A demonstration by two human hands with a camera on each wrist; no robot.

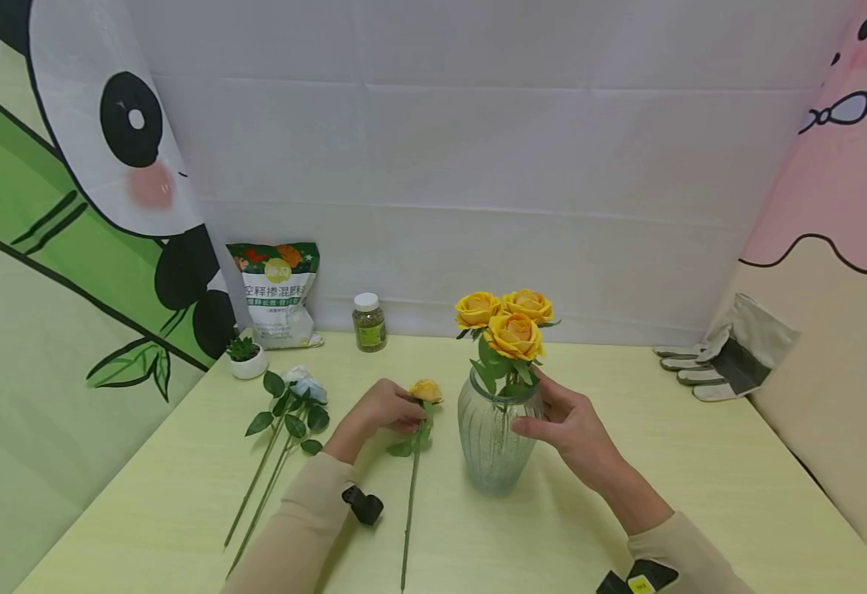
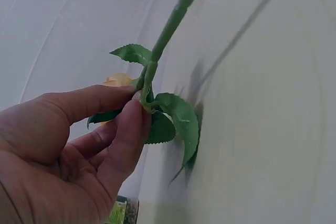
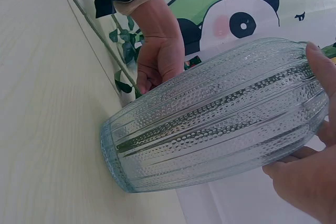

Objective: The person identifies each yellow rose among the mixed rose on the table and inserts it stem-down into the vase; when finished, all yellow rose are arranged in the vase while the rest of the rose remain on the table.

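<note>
With thumb and fingertips my left hand [image 1: 387, 407] pinches the stem of a yellow artificial rose [image 1: 426, 391] just under its bloom. In the left wrist view the green stem [image 2: 172, 31] runs upward from the pinch, and toothed leaves [image 2: 181, 121] hang beside the fingertips. My right hand [image 1: 576, 431] grips the upper right side of a ribbed clear glass vase [image 1: 494, 454], thumb at the front. Several yellow roses [image 1: 515, 336] stand in the vase, blooms above its rim. The right wrist view shows the vase's pebbled glass [image 3: 220, 124], with dark stems visible through it.
Two long-stemmed pale blue and white flowers [image 1: 307, 386] lie at the left. Behind them are a small potted succulent [image 1: 247, 359], a printed bag [image 1: 279, 297] and a white-lidded jar [image 1: 369, 323]. Work gloves [image 1: 733, 355] lie at the right edge of the table [image 1: 700, 470].
</note>
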